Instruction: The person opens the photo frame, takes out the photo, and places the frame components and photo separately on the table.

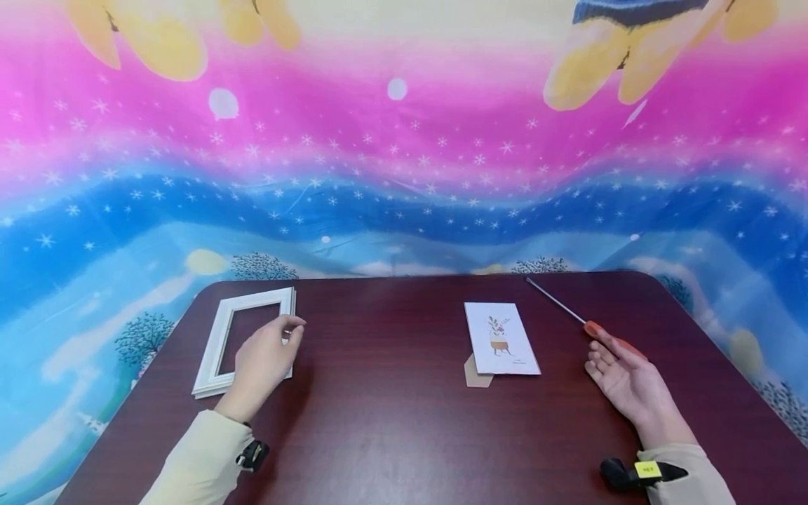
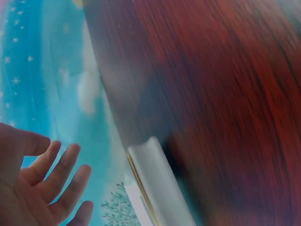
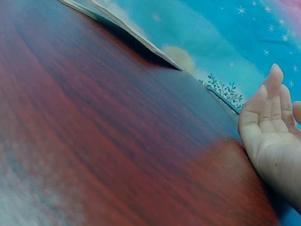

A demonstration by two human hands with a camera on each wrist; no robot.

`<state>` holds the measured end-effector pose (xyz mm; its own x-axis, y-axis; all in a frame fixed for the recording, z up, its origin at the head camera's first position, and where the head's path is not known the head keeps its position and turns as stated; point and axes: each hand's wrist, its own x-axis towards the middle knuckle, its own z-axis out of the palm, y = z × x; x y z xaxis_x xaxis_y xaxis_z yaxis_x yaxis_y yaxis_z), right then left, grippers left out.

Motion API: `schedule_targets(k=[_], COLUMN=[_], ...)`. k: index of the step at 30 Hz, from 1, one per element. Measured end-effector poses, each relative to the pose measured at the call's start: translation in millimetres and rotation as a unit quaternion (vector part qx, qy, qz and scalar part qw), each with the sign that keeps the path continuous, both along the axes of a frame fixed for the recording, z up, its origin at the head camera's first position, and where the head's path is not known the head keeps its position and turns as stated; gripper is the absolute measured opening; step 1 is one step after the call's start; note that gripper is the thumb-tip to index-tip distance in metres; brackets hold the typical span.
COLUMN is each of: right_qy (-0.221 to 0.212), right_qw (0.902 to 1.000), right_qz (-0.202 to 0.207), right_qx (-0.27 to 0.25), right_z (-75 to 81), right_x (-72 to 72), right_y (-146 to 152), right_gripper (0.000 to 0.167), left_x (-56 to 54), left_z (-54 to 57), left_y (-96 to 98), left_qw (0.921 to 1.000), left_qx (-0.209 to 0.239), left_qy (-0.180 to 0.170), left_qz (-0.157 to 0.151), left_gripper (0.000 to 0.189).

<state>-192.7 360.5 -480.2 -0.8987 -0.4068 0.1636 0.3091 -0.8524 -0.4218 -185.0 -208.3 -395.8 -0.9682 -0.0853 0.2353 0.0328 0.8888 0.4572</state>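
A white rectangular picture frame [image 1: 213, 345] lies on the left of the table, its opening showing the dark wood. Over its right side hovers my left hand [image 1: 265, 354], fingers loosely bent and holding nothing; the left wrist view shows these fingers apart from the frame's edge [image 2: 162, 183]. At the right, my right hand [image 1: 625, 386] is turned palm upward with relaxed fingers and nothing in it. Just beyond it lies a screwdriver [image 1: 592, 327] with an orange handle, partly covered by the fingers; contact cannot be told. A white card with a plant drawing [image 1: 503, 333] lies between the hands.
A tan flap [image 1: 477, 375] sticks out from under the card's lower left. The dark reddish wooden table [image 1: 385, 393] has rounded far corners. A colourful printed cloth [image 1: 353, 161] hangs behind and around it.
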Motion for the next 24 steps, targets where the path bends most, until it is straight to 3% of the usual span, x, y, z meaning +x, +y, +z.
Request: schedule_targets(k=[9, 15, 19, 24], right_qy=[0.005, 0.069, 0.105, 0.126], right_qw=[0.9996, 0.9926, 0.9776, 0.9462], right_qz=[-0.012, -0.014, -0.042, -0.097], right_qx=[0.026, 0.099, 0.178, 0.282], right_z=[3.5, 7.8, 15.3, 35.1], right_x=[-0.8, -3.4, -2.5, 0.3], right_y=[0.8, -2.6, -4.0, -11.4], right_gripper=[0.05, 0.052, 0.051, 0.044], left_x=[2.8, 3.2, 5.2, 5.2], left_z=[-2.1, -6.5, -11.1, -16.2], left_y=[29.4, 42.1, 44.1, 44.4], left_qw=[0.999, 0.9984, 0.9981, 0.9974], left_qx=[-0.004, 0.013, 0.017, 0.046], left_qy=[0.012, 0.012, 0.008, -0.005], left_qz=[-0.043, -0.053, -0.06, -0.056], left_gripper=[0.021, 0.021, 0.02, 0.021])
